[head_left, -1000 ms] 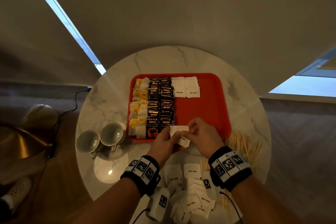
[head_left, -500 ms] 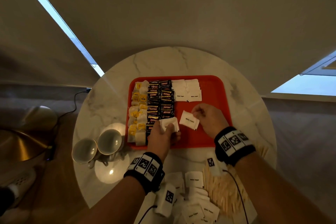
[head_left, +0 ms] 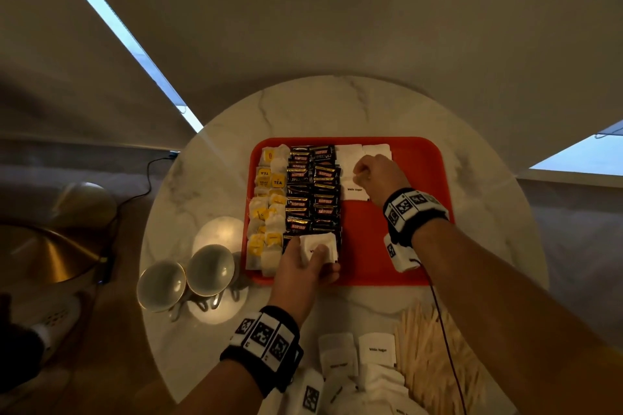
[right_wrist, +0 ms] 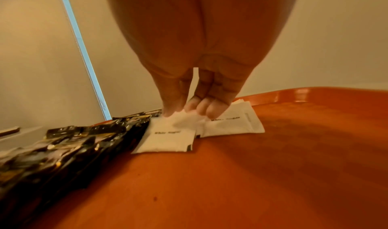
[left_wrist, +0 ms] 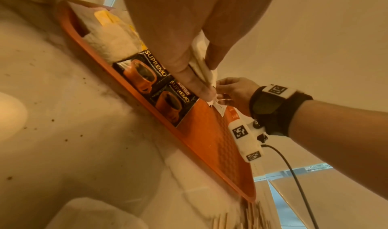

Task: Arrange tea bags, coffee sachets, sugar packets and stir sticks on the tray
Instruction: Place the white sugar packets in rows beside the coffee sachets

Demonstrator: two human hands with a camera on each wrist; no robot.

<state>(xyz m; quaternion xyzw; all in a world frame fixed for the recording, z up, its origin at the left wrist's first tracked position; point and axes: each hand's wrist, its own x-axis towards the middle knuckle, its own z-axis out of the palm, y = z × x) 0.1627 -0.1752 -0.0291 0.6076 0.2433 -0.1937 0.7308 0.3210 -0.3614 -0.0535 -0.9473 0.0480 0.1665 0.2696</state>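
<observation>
L hand [head_left: 303,269] grips sugar packet stack [head_left: 318,246], near tray [head_left: 414,246] edge | R hand [head_left: 377,173] pinches one sugar packet [right_wrist: 184,119] onto far rows | bench [head_left: 337,104] marble

The left hand [head_left: 305,268] is drawn in near the body, its thumb and curled fingers [left_wrist: 195,81] pinching a small stack of white paper sugar packets [head_left: 318,248]. The right hand [head_left: 379,175] reaches farther forward, knuckles up, fingertips [right_wrist: 201,108] pressed down on a white paper sugar packet [right_wrist: 184,119]. Both wrists wear black bands with square-patterned markers.
</observation>
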